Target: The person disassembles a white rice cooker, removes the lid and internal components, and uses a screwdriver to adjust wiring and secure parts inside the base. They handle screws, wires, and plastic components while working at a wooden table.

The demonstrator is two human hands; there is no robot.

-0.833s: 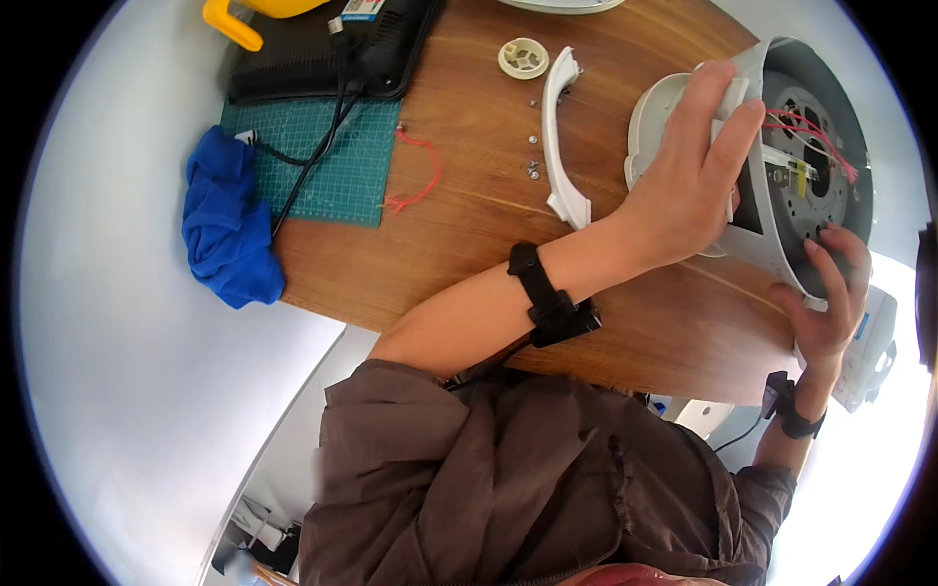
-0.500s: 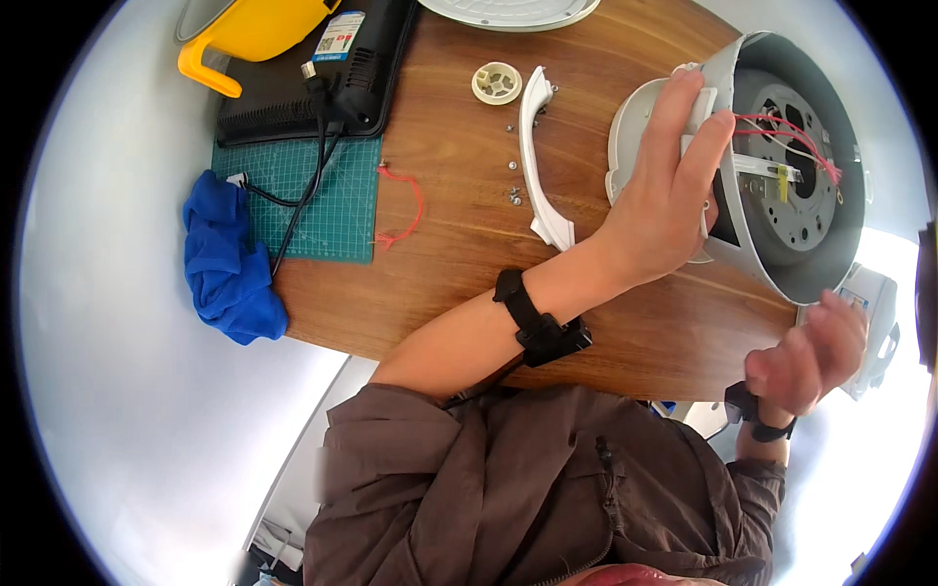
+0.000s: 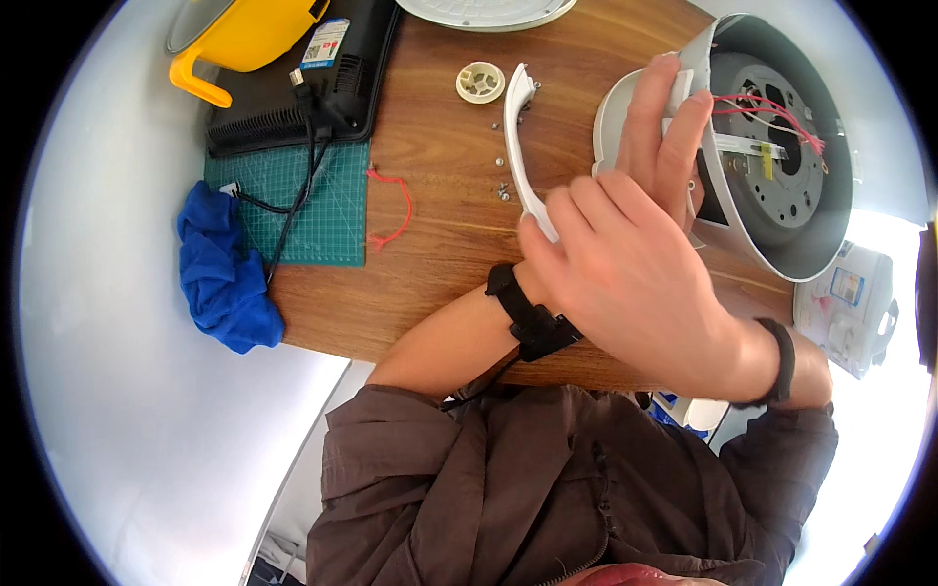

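Gripping grey housing (image 3: 793, 234) at left with left hand (image 3: 645, 142); cannot tell closure of right hand (image 3: 640, 278). Probably stiff, light; hold by wall, sparing fragile red wires (image 3: 816, 146).

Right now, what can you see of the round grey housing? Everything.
The grey housing is an open, drum-shaped shell, metal or plastic (can't tell which), tipped on its side at the right end of the wooden table, open end facing right. Inside sits a round, perforated, metallic-looking plate, with red wires, a pale wire and a pale strip bearing a yellow piece. The left hand grips its left side.
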